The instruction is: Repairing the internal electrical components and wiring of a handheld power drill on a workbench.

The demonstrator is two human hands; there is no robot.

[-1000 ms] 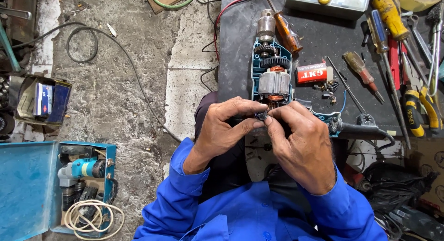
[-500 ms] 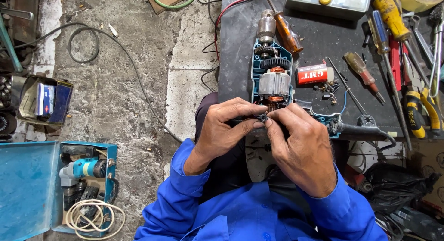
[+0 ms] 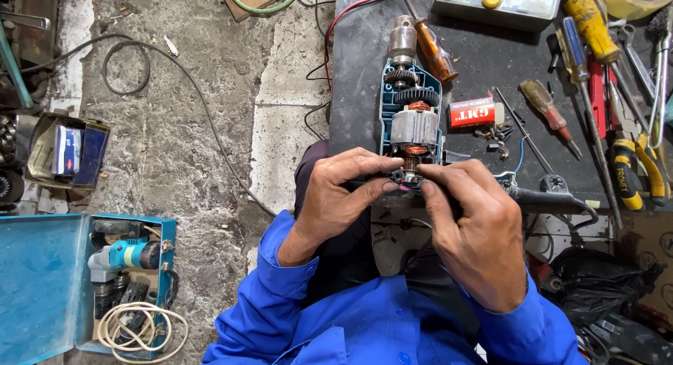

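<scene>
In the head view, an opened drill [image 3: 412,119] is seen lying on a dark workboard [image 3: 364,70], with its blue shell off on top so that the gears and the round motor part are shown. Its metal chuck is pointed away from the person. The near end of the drill is held by both hands. The left hand [image 3: 336,197] is curled, with thumb and fingers pinched on the near end of the motor. The right hand [image 3: 477,232] is curled too, and its fingertips are pressed on the same spot, touching the left fingers; what small part is pinched there cannot be told. Just beside the drill, on the right, a small red and white box [image 3: 473,114] is laid. An orange-handled screwdriver [image 3: 434,49] is placed near the chuck. More screwdrivers and yellow-handled pliers [image 3: 631,169] are spread farther right. On the floor at the left, a blue metal case [image 3: 42,281] is seen open, with another blue drill [image 3: 126,254] and a coiled white cord [image 3: 140,330] inside it.
</scene>
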